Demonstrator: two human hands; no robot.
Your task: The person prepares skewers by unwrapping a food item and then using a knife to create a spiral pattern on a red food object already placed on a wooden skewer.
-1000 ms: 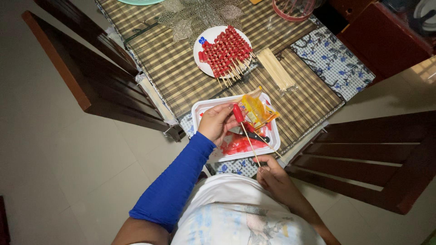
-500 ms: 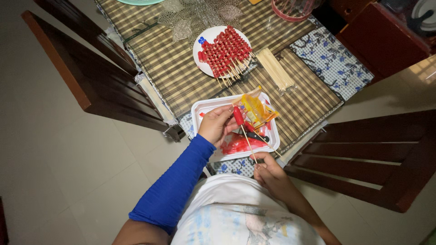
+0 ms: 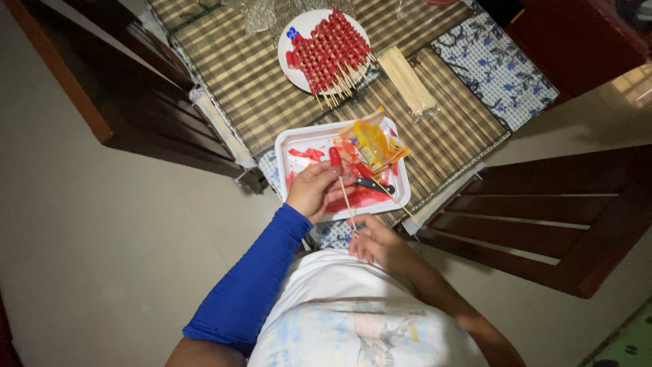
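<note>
Two hands work at mid-frame: the left hand [image 3: 314, 190] pinches one red sausage piece [image 3: 335, 157], the right hand [image 3: 377, 242] grips one thin wooden skewer [image 3: 346, 201] running up to it. Below them sits one white tray [image 3: 286, 144], red-smeared, near the desk [image 3: 238, 75] lower edge. One plate of finished skewers [image 3: 329, 49] and one bundle of bare sticks [image 3: 406, 79] lie at upper centre, with open mat between.

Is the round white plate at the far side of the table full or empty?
Full: the round white plate is covered with rows of red skewers.
</note>
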